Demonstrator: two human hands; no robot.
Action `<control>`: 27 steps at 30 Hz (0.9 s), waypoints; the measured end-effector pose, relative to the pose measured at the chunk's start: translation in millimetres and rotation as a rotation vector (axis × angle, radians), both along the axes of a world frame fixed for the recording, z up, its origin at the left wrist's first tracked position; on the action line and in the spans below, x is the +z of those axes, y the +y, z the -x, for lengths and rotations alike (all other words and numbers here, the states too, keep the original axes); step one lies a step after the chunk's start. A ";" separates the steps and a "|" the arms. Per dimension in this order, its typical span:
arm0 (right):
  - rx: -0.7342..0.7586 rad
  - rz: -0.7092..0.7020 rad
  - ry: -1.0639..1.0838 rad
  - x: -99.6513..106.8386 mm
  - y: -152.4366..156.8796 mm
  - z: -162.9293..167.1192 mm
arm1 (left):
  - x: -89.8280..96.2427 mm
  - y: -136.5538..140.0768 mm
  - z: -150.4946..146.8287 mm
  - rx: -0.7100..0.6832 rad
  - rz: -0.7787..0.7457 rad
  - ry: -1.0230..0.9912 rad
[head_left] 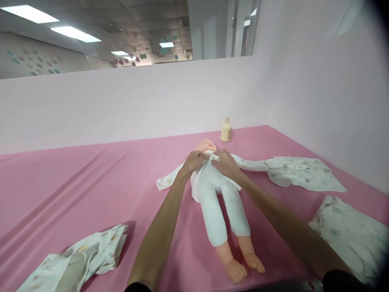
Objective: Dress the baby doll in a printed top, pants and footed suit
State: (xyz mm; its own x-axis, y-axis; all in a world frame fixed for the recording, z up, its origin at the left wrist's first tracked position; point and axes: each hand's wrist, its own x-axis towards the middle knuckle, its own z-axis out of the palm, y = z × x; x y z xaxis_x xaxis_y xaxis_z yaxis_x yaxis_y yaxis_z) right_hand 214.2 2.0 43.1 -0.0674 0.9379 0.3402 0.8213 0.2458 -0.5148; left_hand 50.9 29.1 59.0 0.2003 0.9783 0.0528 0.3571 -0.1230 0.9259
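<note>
A baby doll [212,215] lies on its back on a pink sheet, its bare feet toward me. White cloth covers its body and legs, and a white top [196,190] with printed sleeves lies about its torso and arms. At the neckline, my left hand [195,161] is closed on the top's edge. Across the chest, my right hand [226,164] pinches the cloth near the collar, its fingers bent. Both hands partly hide the doll's neck and upper chest. The doll's head [206,145] shows just beyond them.
A pump bottle [226,132] stands behind the head by the wall. To the right lie a printed white garment [304,172], touching the doll's sleeve, and a folded printed cloth [349,235]. More printed clothing [82,255] lies front left. Pale walls [121,109] border the pink sheet [136,194].
</note>
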 end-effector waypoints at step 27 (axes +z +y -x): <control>0.063 0.154 0.449 25.5 -17.5 -10.1 | -1.6 -44.2 -28.6 0.210 -0.482 0.763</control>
State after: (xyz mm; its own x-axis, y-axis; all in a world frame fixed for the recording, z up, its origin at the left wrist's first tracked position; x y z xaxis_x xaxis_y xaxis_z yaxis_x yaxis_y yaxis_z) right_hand 224.3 -15.5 68.6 -0.0036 0.9785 0.2062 0.4956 0.1809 -0.8495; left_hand 79.4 -15.1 57.4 0.1691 0.9048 0.3907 0.9075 -0.2976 0.2963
